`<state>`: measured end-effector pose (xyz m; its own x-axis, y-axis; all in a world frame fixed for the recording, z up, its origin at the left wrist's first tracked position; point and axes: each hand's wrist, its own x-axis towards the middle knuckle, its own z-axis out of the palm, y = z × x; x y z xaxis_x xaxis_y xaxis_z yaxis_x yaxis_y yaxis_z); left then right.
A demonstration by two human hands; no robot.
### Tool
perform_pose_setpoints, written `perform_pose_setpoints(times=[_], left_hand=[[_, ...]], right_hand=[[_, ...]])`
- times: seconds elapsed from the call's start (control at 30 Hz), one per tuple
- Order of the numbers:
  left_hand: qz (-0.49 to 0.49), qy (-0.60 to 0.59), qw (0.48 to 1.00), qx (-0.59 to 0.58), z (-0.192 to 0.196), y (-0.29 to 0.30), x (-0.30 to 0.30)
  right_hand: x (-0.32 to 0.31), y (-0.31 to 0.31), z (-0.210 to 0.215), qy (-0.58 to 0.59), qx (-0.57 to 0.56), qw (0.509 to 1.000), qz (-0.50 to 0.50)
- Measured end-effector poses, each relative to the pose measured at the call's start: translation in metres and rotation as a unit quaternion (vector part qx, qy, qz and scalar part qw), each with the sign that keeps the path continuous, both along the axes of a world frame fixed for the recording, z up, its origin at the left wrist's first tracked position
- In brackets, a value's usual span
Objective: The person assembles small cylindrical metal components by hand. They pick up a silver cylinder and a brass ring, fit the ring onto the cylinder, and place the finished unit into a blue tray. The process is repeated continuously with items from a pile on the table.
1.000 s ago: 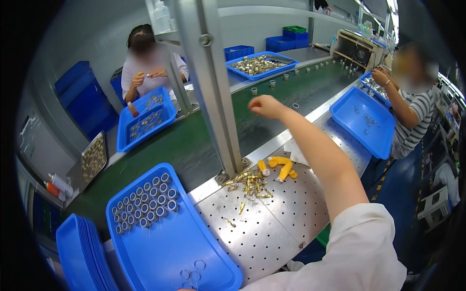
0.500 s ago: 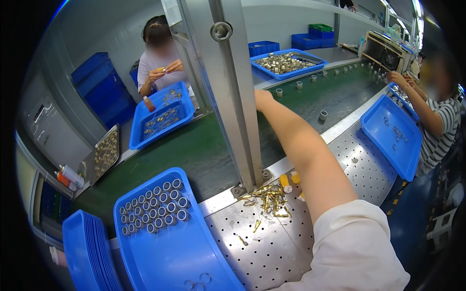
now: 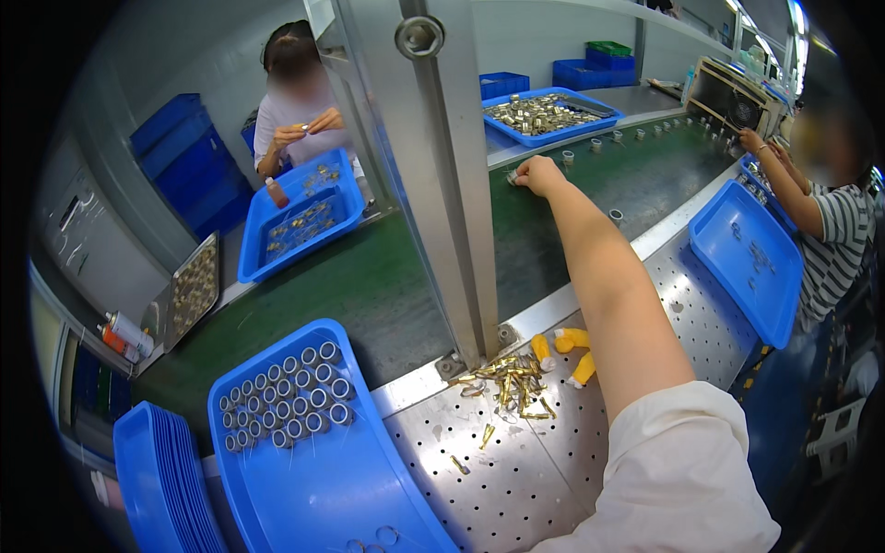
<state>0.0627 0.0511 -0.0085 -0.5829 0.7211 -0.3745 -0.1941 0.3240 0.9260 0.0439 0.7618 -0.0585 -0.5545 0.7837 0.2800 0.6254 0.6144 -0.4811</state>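
Right now your right hand [image 3: 536,175] reaches out over the green belt [image 3: 313,295], thumb and fingers pinched nearly together on a small metal cylinder [image 3: 512,177] just past the upright post [image 3: 441,175]. Your left hand is out of view, so its grip can't be told. Nearer you, rows of similar cylinders [image 3: 317,421] stand in the blue tray [image 3: 313,488], while gold-coloured pieces [image 3: 521,378] lie heaped on the perforated worktop [image 3: 489,484] beside yellow tubes [image 3: 572,339].

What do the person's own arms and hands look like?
The right arm wears a loose white sleeve with a wide cuff near the elbow. The right hand shows no glove, watch or bracelet. The left hand is out of view.
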Motion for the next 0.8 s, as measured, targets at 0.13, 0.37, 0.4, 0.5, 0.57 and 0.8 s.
perform_pose_setpoints(times=[0.13,0.37,0.4,0.5,0.57,0.8], left_hand=[[-0.011,-0.018,0.999,-0.029,0.000,-0.005,-0.002],[-0.104,0.052,0.991,0.059,0.006,-0.006,-0.015],[-0.143,0.038,0.982,0.116,-0.003,-0.003,-0.026],[-0.169,0.031,0.970,0.170,-0.006,-0.007,-0.028],[-0.178,0.061,0.965,0.182,-0.001,-0.012,-0.027],[-0.138,0.157,0.945,0.252,-0.003,-0.044,-0.044]], right_hand=[[0.020,-0.014,0.009,0.001,-0.001,0.997,0.074],[0.116,-0.151,0.103,-0.055,-0.086,0.972,0.212],[0.155,-0.156,0.117,-0.029,-0.076,0.959,0.270],[0.141,-0.267,0.133,-0.002,-0.046,0.918,0.393],[0.108,-0.335,0.131,-0.003,-0.072,0.869,0.489],[-0.045,-0.490,0.094,-0.016,0.137,0.783,0.607]])
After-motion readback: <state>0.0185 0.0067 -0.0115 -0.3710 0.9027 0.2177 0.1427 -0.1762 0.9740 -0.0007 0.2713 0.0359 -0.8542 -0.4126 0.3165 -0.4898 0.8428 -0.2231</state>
